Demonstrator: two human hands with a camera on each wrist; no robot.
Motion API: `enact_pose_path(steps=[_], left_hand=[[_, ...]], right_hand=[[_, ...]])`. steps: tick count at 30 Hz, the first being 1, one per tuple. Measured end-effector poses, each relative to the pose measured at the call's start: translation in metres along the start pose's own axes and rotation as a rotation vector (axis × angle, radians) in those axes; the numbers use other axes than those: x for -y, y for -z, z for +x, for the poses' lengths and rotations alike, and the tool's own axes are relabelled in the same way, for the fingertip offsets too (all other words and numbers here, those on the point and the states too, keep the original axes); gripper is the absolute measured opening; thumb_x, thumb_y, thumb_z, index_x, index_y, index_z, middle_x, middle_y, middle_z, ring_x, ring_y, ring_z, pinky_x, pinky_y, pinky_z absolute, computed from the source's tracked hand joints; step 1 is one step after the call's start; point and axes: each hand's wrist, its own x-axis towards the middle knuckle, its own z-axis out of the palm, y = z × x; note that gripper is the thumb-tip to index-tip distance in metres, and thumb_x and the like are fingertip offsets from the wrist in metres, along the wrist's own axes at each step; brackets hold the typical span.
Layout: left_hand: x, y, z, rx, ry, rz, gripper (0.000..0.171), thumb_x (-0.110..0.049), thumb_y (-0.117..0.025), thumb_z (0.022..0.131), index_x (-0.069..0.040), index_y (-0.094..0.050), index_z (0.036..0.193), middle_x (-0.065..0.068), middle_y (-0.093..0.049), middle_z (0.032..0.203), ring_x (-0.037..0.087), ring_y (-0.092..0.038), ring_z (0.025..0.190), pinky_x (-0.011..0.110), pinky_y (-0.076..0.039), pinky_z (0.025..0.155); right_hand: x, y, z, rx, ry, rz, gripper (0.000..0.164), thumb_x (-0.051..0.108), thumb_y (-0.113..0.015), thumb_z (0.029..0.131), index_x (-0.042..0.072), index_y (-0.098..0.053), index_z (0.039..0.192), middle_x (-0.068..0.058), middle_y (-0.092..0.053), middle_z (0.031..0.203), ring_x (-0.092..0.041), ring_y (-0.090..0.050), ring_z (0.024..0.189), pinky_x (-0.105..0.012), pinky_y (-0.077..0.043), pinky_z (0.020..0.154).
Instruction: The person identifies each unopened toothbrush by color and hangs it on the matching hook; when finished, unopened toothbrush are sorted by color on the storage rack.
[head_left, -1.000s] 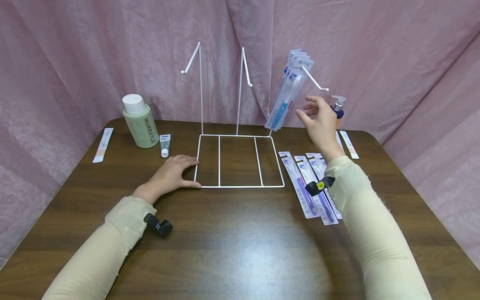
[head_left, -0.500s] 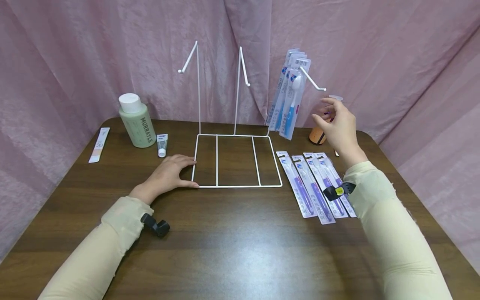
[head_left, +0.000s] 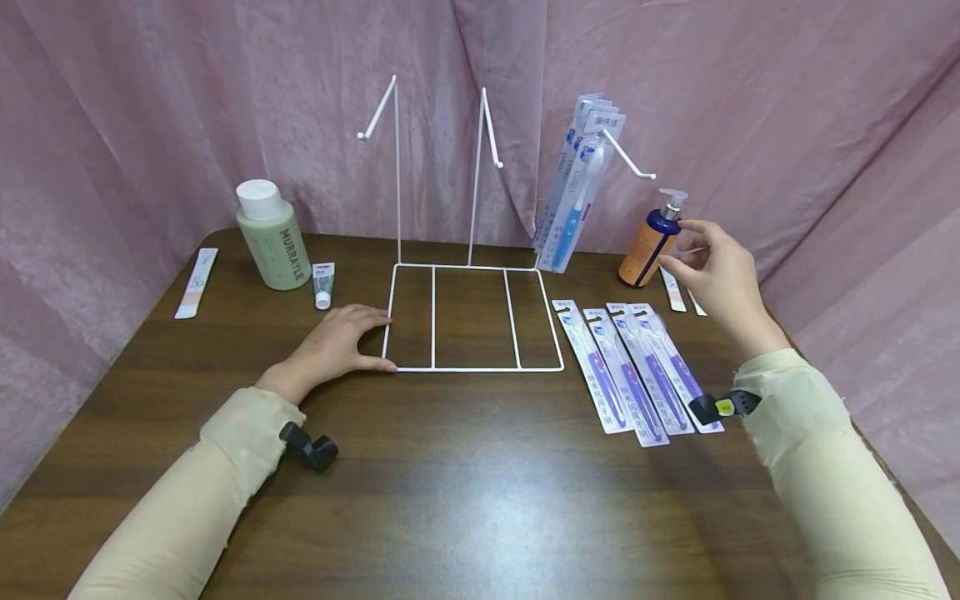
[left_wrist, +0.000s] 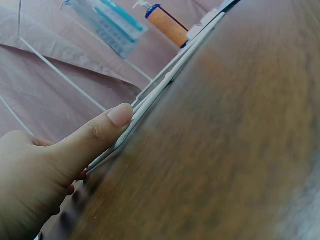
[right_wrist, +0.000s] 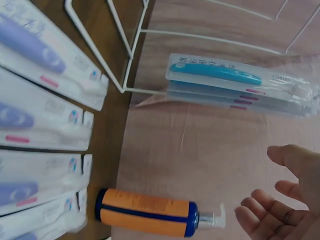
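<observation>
My left hand [head_left: 333, 346] holds the front left corner of a white wire display rack [head_left: 480, 369]. In the left wrist view the thumb [left_wrist: 95, 131] presses on the corner bar, and the other fingers are mostly hidden behind it. Several blue toothbrushes in clear packs [head_left: 573, 200] hang from the rack's right hook. My right hand [head_left: 723, 279] is in the air with loosely bent fingers and nothing in it, well apart from those packs. Below it, several purple toothbrushes in packs [head_left: 637, 367] lie side by side on the table, right of the rack.
An orange and blue pump bottle [head_left: 647, 250] stands behind the right hand, with white strips [head_left: 672, 292] near it. At the left are a green bottle [head_left: 273, 242], a small tube [head_left: 323, 285] and another white strip [head_left: 197, 283]. Pink curtain [head_left: 322, 100] hangs behind the table.
My right hand has moved right and lower, away from the hanging toothbrush packs, which swung a little. The left hand has stayed at the rack's corner.
</observation>
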Motion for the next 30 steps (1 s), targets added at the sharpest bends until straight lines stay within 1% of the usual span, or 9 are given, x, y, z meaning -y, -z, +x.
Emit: enact_pose_path(steps=[7, 11, 17, 19, 21, 23, 25, 27, 30], left_hand=[[-0.001, 0.001, 0.0, 0.019, 0.009, -0.004, 0.086, -0.057, -0.078, 0.069, -0.002, -0.058, 0.131, 0.016, -0.055, 0.138, 0.035, -0.045, 0.132, 0.054, -0.031, 0.111], [-0.001, 0.002, 0.0, 0.01, -0.001, 0.003, 0.085, -0.056, -0.078, 0.068, -0.001, -0.058, 0.13, 0.017, -0.056, 0.137, 0.036, -0.046, 0.131, 0.053, -0.031, 0.111], [-0.001, 0.001, 0.001, 0.005, -0.006, 0.006, 0.086, -0.058, -0.077, 0.068, -0.001, -0.058, 0.13, 0.017, -0.056, 0.137, 0.036, -0.046, 0.131, 0.053, -0.032, 0.111], [0.0, 0.002, 0.001, 0.008, -0.006, 0.009, 0.086, -0.058, -0.077, 0.068, -0.001, -0.058, 0.13, 0.017, -0.056, 0.137, 0.036, -0.046, 0.131, 0.053, -0.032, 0.111], [0.0, 0.002, 0.001, 0.011, -0.004, 0.01, 0.087, -0.059, -0.077, 0.068, -0.001, -0.058, 0.13, 0.017, -0.056, 0.137, 0.036, -0.046, 0.131, 0.053, -0.032, 0.11], [0.001, 0.001, 0.001, 0.011, -0.004, 0.009, 0.086, -0.059, -0.077, 0.068, -0.002, -0.058, 0.13, 0.017, -0.056, 0.137, 0.036, -0.046, 0.131, 0.054, -0.032, 0.11], [0.001, 0.001, 0.001, 0.011, -0.002, 0.006, 0.086, -0.059, -0.077, 0.068, -0.002, -0.058, 0.13, 0.017, -0.056, 0.137, 0.036, -0.046, 0.131, 0.054, -0.032, 0.111], [0.002, 0.001, 0.0, 0.008, -0.004, 0.004, 0.086, -0.059, -0.077, 0.068, -0.002, -0.058, 0.13, 0.017, -0.056, 0.137, 0.036, -0.046, 0.131, 0.054, -0.032, 0.111], [0.002, 0.001, 0.0, 0.001, -0.009, 0.001, 0.086, -0.059, -0.077, 0.067, -0.002, -0.059, 0.13, 0.017, -0.057, 0.136, 0.037, -0.046, 0.131, 0.055, -0.032, 0.11]], right_hand=[[-0.018, 0.008, -0.022, 0.07, -0.006, -0.043, 0.054, 0.031, -0.069, 0.089, 0.003, -0.052, 0.133, -0.022, -0.066, 0.105, 0.024, -0.039, 0.067, -0.01, -0.035, 0.061], [-0.028, 0.011, -0.034, 0.095, -0.018, -0.059, 0.055, 0.031, -0.069, 0.089, 0.002, -0.052, 0.133, -0.022, -0.067, 0.103, 0.021, -0.041, 0.066, -0.012, -0.036, 0.06], [-0.045, 0.008, -0.049, 0.138, -0.027, -0.069, 0.056, 0.034, -0.068, 0.089, 0.003, -0.051, 0.133, -0.02, -0.067, 0.103, 0.018, -0.043, 0.07, -0.013, -0.037, 0.06], [-0.051, 0.005, -0.055, 0.153, -0.034, -0.074, 0.056, 0.034, -0.068, 0.089, 0.002, -0.052, 0.132, -0.02, -0.067, 0.103, 0.011, -0.048, 0.074, -0.013, -0.039, 0.06], [-0.056, 0.0, -0.06, 0.17, -0.04, -0.08, 0.056, 0.034, -0.068, 0.089, 0.001, -0.052, 0.132, -0.021, -0.067, 0.103, -0.002, -0.057, 0.079, -0.015, -0.041, 0.061], [-0.061, -0.004, -0.065, 0.189, -0.049, -0.079, 0.056, 0.033, -0.068, 0.089, 0.0, -0.052, 0.131, -0.022, -0.067, 0.105, -0.018, -0.063, 0.084, -0.02, -0.044, 0.065], [-0.065, -0.008, -0.069, 0.211, -0.06, -0.077, 0.055, 0.031, -0.068, 0.089, -0.002, -0.052, 0.131, -0.024, -0.066, 0.106, -0.031, -0.064, 0.089, -0.028, -0.047, 0.069], [-0.068, -0.012, -0.072, 0.234, -0.076, -0.078, 0.055, 0.03, -0.068, 0.089, -0.003, -0.051, 0.13, -0.025, -0.066, 0.106, -0.036, -0.064, 0.092, -0.036, -0.048, 0.072], [-0.073, -0.016, -0.075, 0.258, -0.098, -0.083, 0.056, 0.03, -0.068, 0.089, -0.003, -0.051, 0.13, -0.027, -0.065, 0.108, -0.038, -0.063, 0.094, -0.047, -0.049, 0.076]])
